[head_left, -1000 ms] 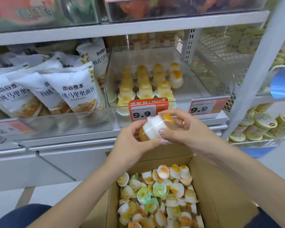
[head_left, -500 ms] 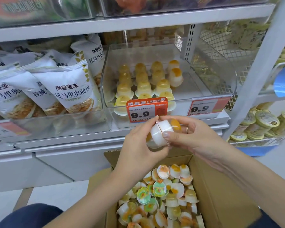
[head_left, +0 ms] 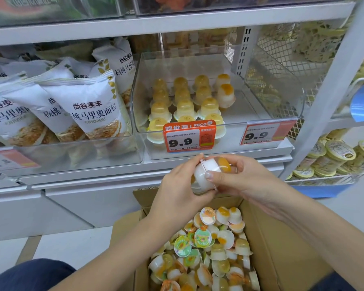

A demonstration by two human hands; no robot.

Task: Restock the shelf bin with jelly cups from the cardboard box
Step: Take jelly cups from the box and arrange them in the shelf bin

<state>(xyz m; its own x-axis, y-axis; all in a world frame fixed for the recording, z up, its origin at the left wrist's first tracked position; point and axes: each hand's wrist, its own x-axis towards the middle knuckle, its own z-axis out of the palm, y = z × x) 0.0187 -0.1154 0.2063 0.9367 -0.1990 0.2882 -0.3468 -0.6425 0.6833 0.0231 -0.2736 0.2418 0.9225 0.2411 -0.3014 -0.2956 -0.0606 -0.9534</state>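
Held below the orange price tag (head_left: 189, 136): a white jelly cup (head_left: 206, 175) with an orange dome, tilted on its side, pinched by the right hand (head_left: 242, 181) with thumb across it. Cupped under it by the left hand (head_left: 181, 185), fingers curled round a second cup, mostly hidden. Since a second ago, shifted slightly right of the tag, dome turned rightward. Above the tag, rows of cups in the shelf bin (head_left: 261, 114); below, the cardboard box (head_left: 282, 259).
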